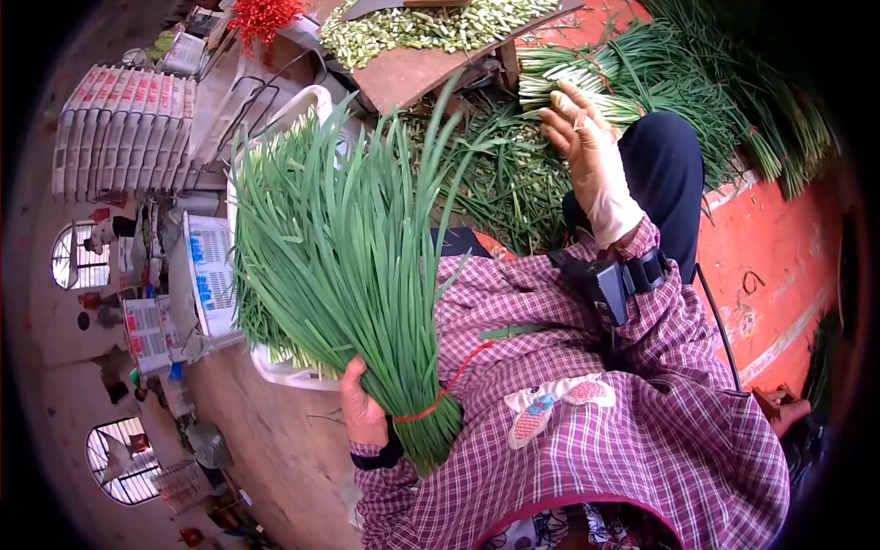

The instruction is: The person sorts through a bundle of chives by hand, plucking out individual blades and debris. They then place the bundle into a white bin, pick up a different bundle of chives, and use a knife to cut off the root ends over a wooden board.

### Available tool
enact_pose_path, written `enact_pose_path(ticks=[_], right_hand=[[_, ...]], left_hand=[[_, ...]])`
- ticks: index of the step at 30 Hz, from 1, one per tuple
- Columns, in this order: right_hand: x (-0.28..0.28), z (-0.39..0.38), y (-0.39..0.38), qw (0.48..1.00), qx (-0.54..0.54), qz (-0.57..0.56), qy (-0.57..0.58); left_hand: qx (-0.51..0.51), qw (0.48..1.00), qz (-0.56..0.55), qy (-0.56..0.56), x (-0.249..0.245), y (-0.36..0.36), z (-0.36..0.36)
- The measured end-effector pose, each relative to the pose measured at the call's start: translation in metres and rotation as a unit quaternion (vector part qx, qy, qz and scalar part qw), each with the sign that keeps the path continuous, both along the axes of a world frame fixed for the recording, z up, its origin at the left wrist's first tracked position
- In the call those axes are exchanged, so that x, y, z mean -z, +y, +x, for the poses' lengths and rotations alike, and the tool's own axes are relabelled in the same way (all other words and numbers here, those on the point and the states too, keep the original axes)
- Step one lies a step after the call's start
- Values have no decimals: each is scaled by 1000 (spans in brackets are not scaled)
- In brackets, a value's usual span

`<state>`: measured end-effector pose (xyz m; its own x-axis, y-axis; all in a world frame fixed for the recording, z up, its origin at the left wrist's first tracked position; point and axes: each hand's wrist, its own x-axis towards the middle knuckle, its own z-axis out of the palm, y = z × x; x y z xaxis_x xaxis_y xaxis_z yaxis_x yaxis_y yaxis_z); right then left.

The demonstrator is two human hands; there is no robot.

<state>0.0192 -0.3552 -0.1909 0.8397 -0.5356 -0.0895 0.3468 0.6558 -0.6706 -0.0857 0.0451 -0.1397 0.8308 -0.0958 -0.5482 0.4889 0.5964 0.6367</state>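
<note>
My left hand (362, 408) is wrapped round the side of a large bunch of long green chives (339, 247), just above a red band (422, 412) that ties it near its lower end. The leaves fan out up and to the left, against my checked shirt. My right hand (587, 156), in a thin pale glove, is raised palm up with its fingers partly spread and nothing in them. It is nearest to a pile of banded green stalks (632, 73) with pale ends.
Behind the held bunch stands a white basket (284, 371) of greens. Chopped pale stems (431, 32) cover a brown board (394, 82) at the top. Loose leaves (509, 174) lie below it. Stacked crates (128, 133) stand at the left. At the right edge is part of another person (788, 412).
</note>
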Motion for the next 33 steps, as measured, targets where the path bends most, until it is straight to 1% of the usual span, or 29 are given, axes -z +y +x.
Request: enact_pose_path(ticks=[1, 2, 4, 6, 7, 8, 10, 12, 13, 14, 17, 21, 24, 26, 27, 29, 30, 33], right_hand=[[-11, -2, -5, 996, 45, -76, -7], [-22, -4, -4, 981, 102, -164, -9], [-40, -11, -1, 957, 88, -275, -17], [-61, -20, 18, 962, -33, -269, -40], [-75, -26, 31, 957, -102, -272, -23], [-79, -29, 39, 947, -167, -272, -32], [-85, -32, 56, 910, -304, -284, -9], [-78, -32, 74, 890, -328, -314, -45], [-73, -32, 80, 877, -354, -323, -35], [-67, -32, 88, 881, -360, -305, -46], [-65, -34, 94, 855, -398, -331, -23], [-59, -36, 97, 856, -409, -315, -14], [-58, -36, 98, 849, -399, -344, -31], [-58, -37, 100, 833, -371, -406, -56], [-58, -37, 101, 833, -371, -406, -56], [-60, -40, 105, 852, -380, -358, -47], [-59, -40, 106, 851, -379, -359, -48], [-53, -39, 108, 896, -345, -274, -48]], left_hand=[[-1, 1000, 0, 1, -1, -2, -1], [2, 1000, -3, -1, -3, -4, -1], [4, 1000, -5, -5, -3, -4, 0], [12, 1000, -7, -7, -2, -3, -1], [12, 1000, -7, -7, -3, -5, -1], [12, 1000, 2, -10, -5, -8, -1], [9, 1000, 11, -13, -7, -12, -1], [19, 1000, 4, -14, -9, -15, -1], [18, 1000, 5, -14, -9, -16, -1], [15, 1000, 14, -12, -9, -17, -1], [18, 999, 22, -13, -9, -16, -1], [20, 999, 30, -18, -8, -18, -1], [19, 999, 37, -19, -6, -17, -2], [18, 999, 38, -19, -6, -17, -2], [17, 999, 39, -19, -5, -17, -1], [21, 999, 40, -17, -5, -16, -1], [24, 999, 42, -15, -5, -16, -1], [25, 999, 35, -17, -4, -15, -3]])
